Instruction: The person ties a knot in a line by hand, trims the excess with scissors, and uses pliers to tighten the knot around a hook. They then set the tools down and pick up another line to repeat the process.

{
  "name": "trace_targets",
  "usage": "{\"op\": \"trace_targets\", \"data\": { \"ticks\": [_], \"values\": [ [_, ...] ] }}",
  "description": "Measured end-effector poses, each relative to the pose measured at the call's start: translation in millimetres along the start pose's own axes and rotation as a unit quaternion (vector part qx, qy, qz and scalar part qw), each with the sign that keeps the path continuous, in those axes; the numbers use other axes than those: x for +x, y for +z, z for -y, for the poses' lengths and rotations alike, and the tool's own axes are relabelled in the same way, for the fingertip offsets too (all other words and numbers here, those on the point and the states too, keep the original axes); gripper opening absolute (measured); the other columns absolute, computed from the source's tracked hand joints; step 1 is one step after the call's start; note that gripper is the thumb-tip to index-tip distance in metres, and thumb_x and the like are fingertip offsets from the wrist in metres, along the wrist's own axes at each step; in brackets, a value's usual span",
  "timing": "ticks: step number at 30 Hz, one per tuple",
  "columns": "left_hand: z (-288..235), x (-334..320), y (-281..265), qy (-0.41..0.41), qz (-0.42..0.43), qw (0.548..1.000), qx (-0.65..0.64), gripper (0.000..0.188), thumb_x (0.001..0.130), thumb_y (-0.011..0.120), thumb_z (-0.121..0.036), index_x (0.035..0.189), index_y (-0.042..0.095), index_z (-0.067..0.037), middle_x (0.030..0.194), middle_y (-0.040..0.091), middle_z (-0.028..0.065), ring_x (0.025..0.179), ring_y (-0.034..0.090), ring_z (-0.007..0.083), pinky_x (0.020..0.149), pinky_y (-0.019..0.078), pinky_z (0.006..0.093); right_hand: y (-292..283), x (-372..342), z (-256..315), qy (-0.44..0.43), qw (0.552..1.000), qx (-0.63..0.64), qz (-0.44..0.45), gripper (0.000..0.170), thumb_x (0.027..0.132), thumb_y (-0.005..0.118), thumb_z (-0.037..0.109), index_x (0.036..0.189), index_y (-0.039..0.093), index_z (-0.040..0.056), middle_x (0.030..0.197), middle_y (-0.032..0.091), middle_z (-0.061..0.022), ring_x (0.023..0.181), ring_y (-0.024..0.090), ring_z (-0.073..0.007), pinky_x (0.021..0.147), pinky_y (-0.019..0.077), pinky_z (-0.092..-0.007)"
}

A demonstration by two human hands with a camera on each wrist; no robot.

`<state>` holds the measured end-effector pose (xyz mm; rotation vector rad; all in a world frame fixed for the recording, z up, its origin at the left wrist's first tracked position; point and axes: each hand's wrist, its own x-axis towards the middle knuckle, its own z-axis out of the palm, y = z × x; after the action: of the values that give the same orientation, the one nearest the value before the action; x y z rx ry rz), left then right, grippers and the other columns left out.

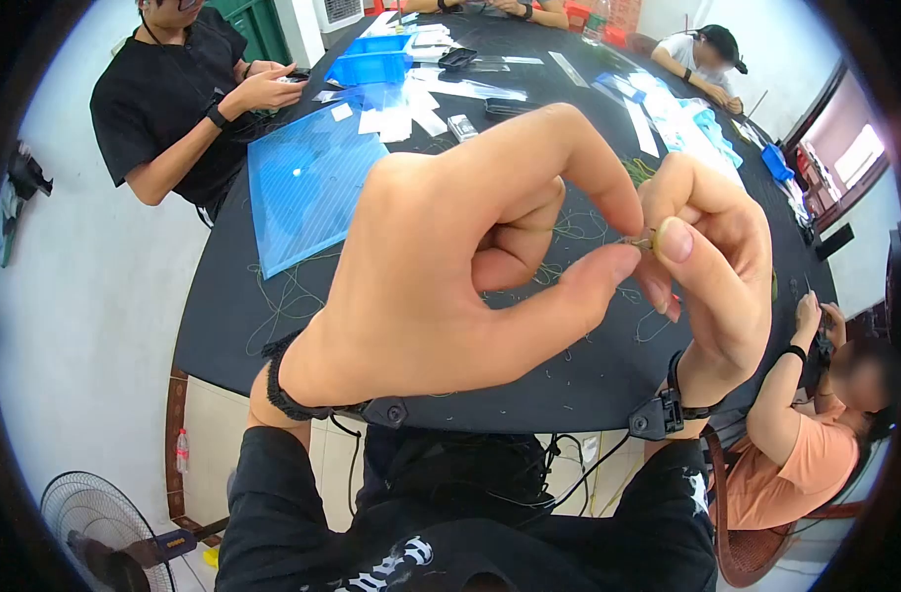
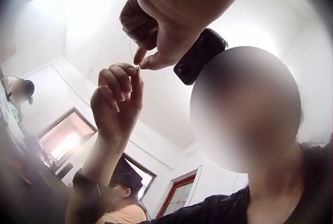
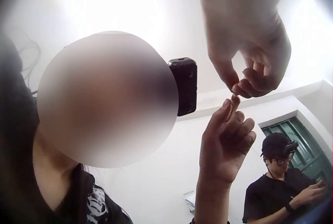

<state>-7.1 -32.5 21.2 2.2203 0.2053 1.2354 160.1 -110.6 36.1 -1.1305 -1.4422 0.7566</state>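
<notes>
Raised close to the camera, my left hand [image 1: 441,266] pinches a tiny greenish-yellow piece of thread [image 1: 644,242] between thumb and forefinger. My right hand [image 1: 719,266] meets it from the right, with its thumb and forefinger on the same thread and the other fingers curled. The two sets of fingertips are almost touching in the right wrist view, left hand [image 3: 223,141] below and right hand [image 3: 250,47] above. A fine strand [image 2: 130,49] loops beside the left hand in the left wrist view. Most of the thread between the fingers is hidden.
Loose green threads [image 1: 288,306] lie on the black table [image 1: 529,395]. A blue ribbed sheet [image 1: 307,187], a blue bin [image 1: 372,61] and papers are farther back. Other people sit or stand around the table; a fan [image 1: 105,528] stands at lower left.
</notes>
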Motion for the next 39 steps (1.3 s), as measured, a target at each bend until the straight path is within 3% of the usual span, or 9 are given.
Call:
{"op": "trace_targets", "data": {
  "ticks": [14, 22, 28, 39],
  "values": [
    [1, 1, 1, 0.007, -0.017, 1.000, 0.018, 0.025, 0.066, 0.070, 0.003, 0.089, 0.062, -0.004, 0.048, 0.033, -0.0118, 0.042, 0.020, -0.0032, 0.046, 0.0103, 0.0177, -2, 3, -3, 0.043, 0.996, 0.067, 0.030, 0.032, 0.083, 0.055, 0.030, 0.072, 0.044, 0.0019, 0.049, 0.041, 0.0000, 0.037, 0.035, -0.0033, 0.034, 0.0267, -0.0158],
    [2, 1, 0, 0.022, -0.019, 0.999, 0.023, 0.022, 0.069, 0.069, 0.002, 0.089, 0.062, -0.003, 0.048, 0.035, -0.0113, 0.042, 0.021, -0.0035, 0.045, 0.0107, 0.0172, 3, -1, -6, -0.093, 0.994, -0.041, -0.041, 0.024, 0.086, 0.055, 0.022, 0.081, 0.049, -0.0003, 0.070, 0.050, -0.0037, 0.050, 0.043, -0.0041, 0.041, 0.0295, -0.0160],
    [2, 1, -1, 0.015, -0.020, 0.999, 0.027, 0.022, 0.069, 0.069, 0.002, 0.089, 0.062, -0.003, 0.048, 0.035, -0.0113, 0.042, 0.021, -0.0036, 0.045, 0.0110, 0.0171, 2, -2, -6, -0.171, 0.975, -0.129, -0.059, 0.018, 0.088, 0.054, 0.016, 0.086, 0.051, -0.0015, 0.075, 0.052, -0.0051, 0.057, 0.047, -0.0053, 0.045, 0.0318, -0.0153],
    [6, 0, 0, 0.019, -0.029, 0.999, 0.030, 0.020, 0.070, 0.069, 0.000, 0.088, 0.062, -0.004, 0.048, 0.034, -0.0120, 0.043, 0.021, -0.0037, 0.045, 0.0110, 0.0173, 4, -1, -11, -0.210, 0.964, -0.155, -0.060, 0.014, 0.089, 0.052, 0.012, 0.089, 0.051, -0.0021, 0.081, 0.053, -0.0058, 0.060, 0.047, -0.0054, 0.046, 0.0314, -0.0150]
  ]
}}
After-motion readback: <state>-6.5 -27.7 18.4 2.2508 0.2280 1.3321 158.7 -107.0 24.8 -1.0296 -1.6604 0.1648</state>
